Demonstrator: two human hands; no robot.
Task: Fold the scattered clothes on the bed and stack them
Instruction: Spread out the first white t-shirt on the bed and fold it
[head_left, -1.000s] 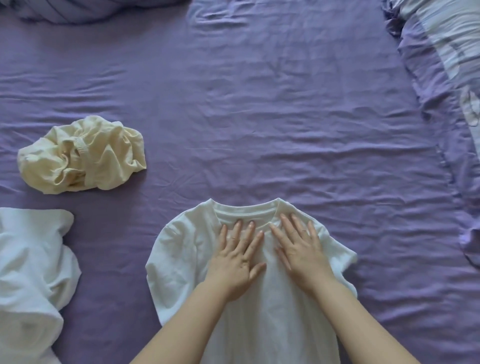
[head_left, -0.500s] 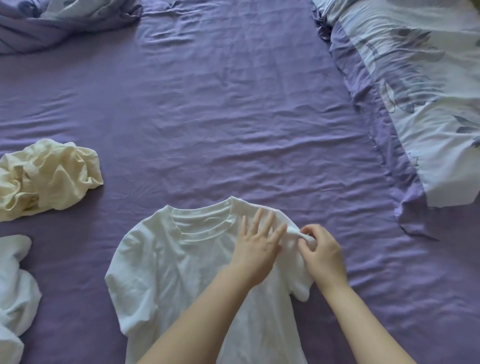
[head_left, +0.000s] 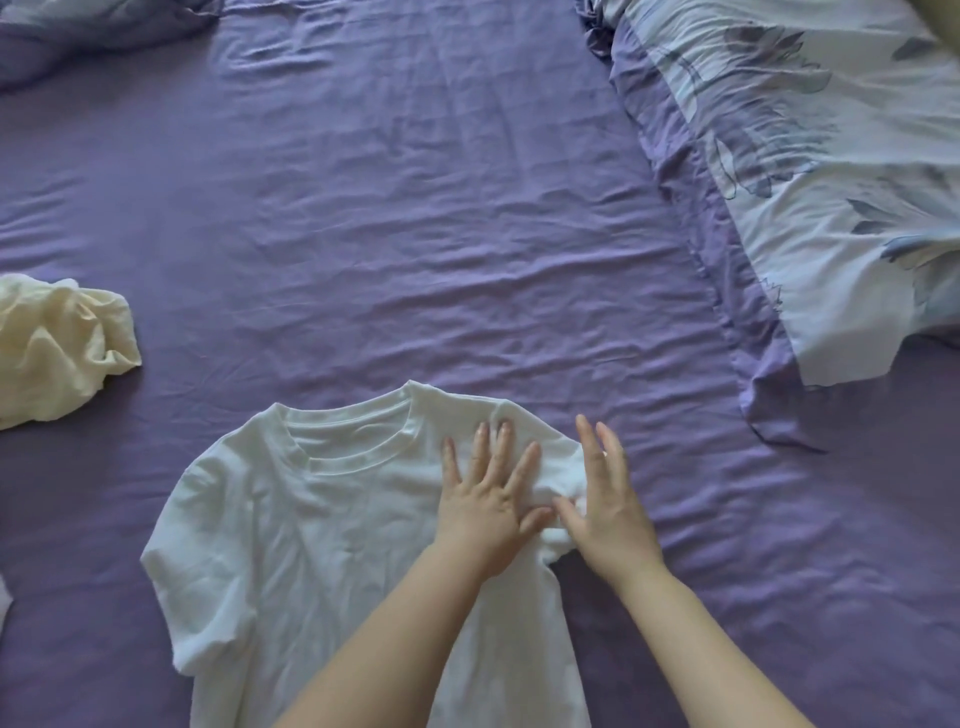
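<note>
A white T-shirt (head_left: 291, 530) lies spread face up on the purple bed sheet (head_left: 415, 234), its collar pointing away from me. My left hand (head_left: 488, 504) presses flat on the shirt's right shoulder with fingers spread. My right hand (head_left: 608, 499) lies flat with straight fingers over the shirt's right sleeve, which is bunched under it. A crumpled pale yellow garment (head_left: 57, 353) sits at the left edge. A sliver of another white garment (head_left: 4, 597) shows at the far left.
A floral light blue quilt with a purple border (head_left: 810, 171) covers the right side of the bed. More rumpled bedding (head_left: 78, 36) lies at the top left corner. Wrinkled sheet stretches beyond the shirt.
My right hand let go of the pinched sleeve and now lies flat on it. My left hand stays pressed on the shoulder. The view has shifted right, so the left garments slid toward the edge.
</note>
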